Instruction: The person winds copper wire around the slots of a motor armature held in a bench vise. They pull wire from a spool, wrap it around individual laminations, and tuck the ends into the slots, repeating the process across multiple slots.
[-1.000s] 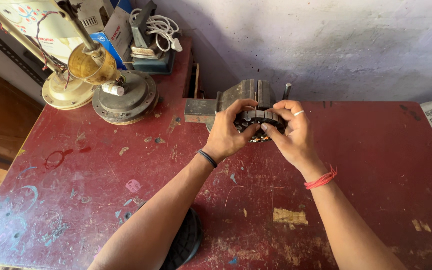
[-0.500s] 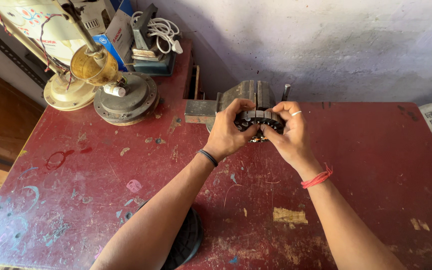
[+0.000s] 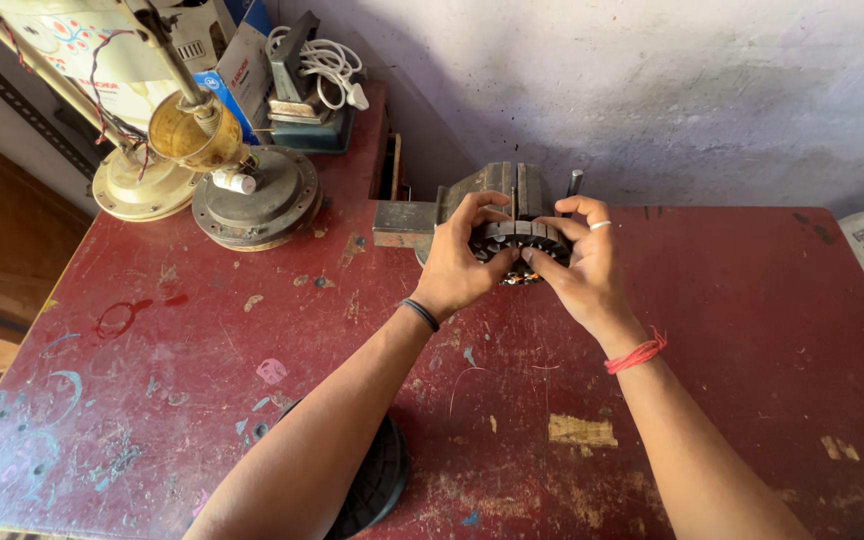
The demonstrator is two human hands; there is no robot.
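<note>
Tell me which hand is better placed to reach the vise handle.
Right. The right hand grips the slotted motor core on the side nearest the vise handle; the left hand is farther away.

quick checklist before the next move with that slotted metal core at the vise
1. Both hands on the core: left hand and right hand grip the slotted metal core from either side: ok.
2. Core seated in the bench vise: contact hidden behind the fingers: cannot tell.
3. Vise jaws tight: cannot tell.
4. Bare red table to the right of the hands: ok.
5. Black round part lies under the left forearm, near the front edge: not ok.
</note>
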